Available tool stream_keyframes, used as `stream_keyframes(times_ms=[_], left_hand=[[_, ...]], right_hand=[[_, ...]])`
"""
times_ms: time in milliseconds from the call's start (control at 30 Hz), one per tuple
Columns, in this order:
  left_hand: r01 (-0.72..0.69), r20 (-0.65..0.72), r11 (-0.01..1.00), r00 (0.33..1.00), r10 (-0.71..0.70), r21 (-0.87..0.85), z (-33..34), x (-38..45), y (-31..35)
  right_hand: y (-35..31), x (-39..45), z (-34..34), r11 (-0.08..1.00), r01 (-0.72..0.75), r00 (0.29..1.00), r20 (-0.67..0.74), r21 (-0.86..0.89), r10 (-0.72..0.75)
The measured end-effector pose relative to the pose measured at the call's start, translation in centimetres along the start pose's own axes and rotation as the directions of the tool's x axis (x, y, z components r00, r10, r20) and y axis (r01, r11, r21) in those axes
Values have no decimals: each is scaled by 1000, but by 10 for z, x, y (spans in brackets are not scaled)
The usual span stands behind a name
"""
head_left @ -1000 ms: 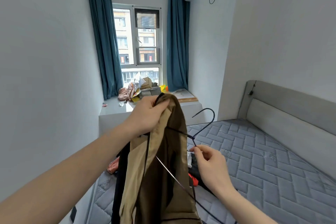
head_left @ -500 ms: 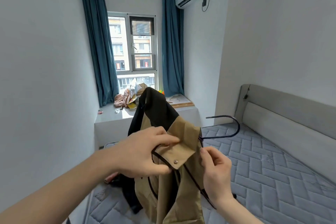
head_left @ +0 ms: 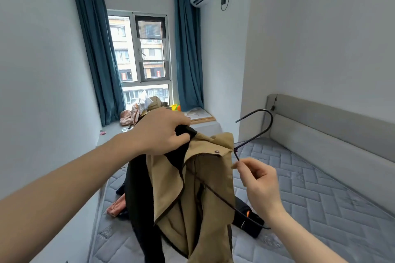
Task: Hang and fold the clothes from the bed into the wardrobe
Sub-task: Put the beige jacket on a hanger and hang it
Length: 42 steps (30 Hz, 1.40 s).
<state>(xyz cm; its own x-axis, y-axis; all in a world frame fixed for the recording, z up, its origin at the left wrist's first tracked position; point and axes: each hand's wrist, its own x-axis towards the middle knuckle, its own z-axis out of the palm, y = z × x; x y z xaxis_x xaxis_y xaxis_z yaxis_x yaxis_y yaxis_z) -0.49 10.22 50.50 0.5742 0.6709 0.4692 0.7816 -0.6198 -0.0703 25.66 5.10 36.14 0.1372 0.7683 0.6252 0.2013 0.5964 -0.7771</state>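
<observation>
A tan jacket (head_left: 205,198) with black lining hangs in front of me over the bed (head_left: 320,198). My left hand (head_left: 162,132) grips its black collar at the top. A thin black wire hanger (head_left: 265,126) runs through the jacket, its hook sticking up to the right. My right hand (head_left: 258,179) pinches the hanger's neck just below the hook. More clothes lie on the mattress behind the jacket: a dark garment (head_left: 248,218) and a pink one (head_left: 116,207). No wardrobe is in view.
The grey quilted mattress stretches right to a padded headboard (head_left: 331,126). A window ledge (head_left: 115,132) with cluttered bags lies ahead under the window, between teal curtains (head_left: 188,49). A white wall stands close on the left.
My left hand moved from the snap flap up to the black collar. The hanger's hook rose and swung right, and my right hand shifted right along the hanger's neck.
</observation>
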Motion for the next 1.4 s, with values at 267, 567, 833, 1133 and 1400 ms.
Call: stream_keyframes(times_ms=[267,567,833,1133,1400], left_hand=[[221,-61,969,972,-229,-115,17,-1,-31],[296,-59,935,948,-313,-198,1,8,-23],[290,-47,925,949,-311,-247,-21,-8,-34],[326,53,942,945,-323,-82,-10,-49,-71],[530,48,834,847,-530,-150,-4,-25,-91]], right_hand=[[76,-67,-56,854,-512,768,-399,88,502],[98,-101,45,744,-628,690,280,-227,668],[110,-82,65,827,-493,847,67,-270,527],[77,85,-62,816,-260,961,-56,-516,271],[-128,207,-34,937,-17,1000,-12,-349,13]])
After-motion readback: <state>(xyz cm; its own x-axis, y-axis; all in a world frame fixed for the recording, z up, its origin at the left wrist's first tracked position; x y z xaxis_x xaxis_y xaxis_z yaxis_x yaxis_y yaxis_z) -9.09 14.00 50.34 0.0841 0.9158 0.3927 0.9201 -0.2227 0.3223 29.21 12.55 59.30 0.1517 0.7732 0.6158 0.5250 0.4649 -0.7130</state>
